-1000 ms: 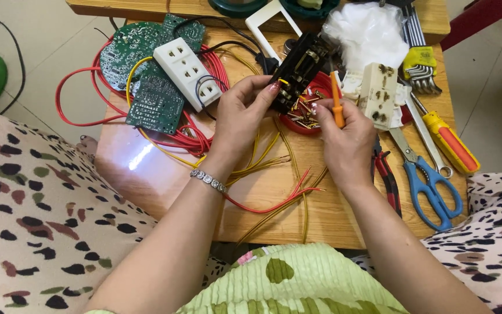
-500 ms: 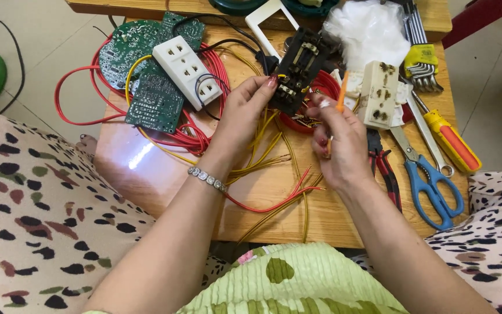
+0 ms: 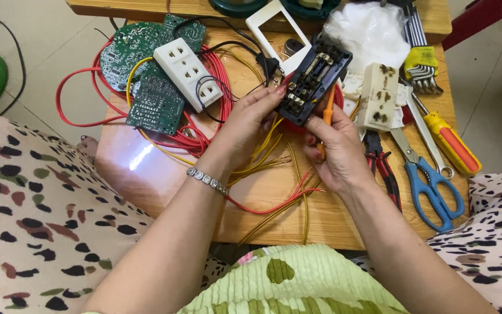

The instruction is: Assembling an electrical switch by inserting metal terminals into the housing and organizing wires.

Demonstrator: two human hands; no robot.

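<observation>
Bare tabletop [image 3: 146,174] left of wires [image 3: 204,136] open; right blocked by scissors [image 3: 431,186], pliers [image 3: 382,166], screwdriver [image 3: 451,142].

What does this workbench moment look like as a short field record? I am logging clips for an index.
setting: low wooden table strewn with electrical parts
left hand: holds the black socket module tilted at its lower edge
right hand: fingers grip a small orange screwdriver, tip at the module
wires: red and yellow wires trail under the hands
left of hands: white power strip, green circuit boards
right of hands: blue scissors, cream socket
</observation>
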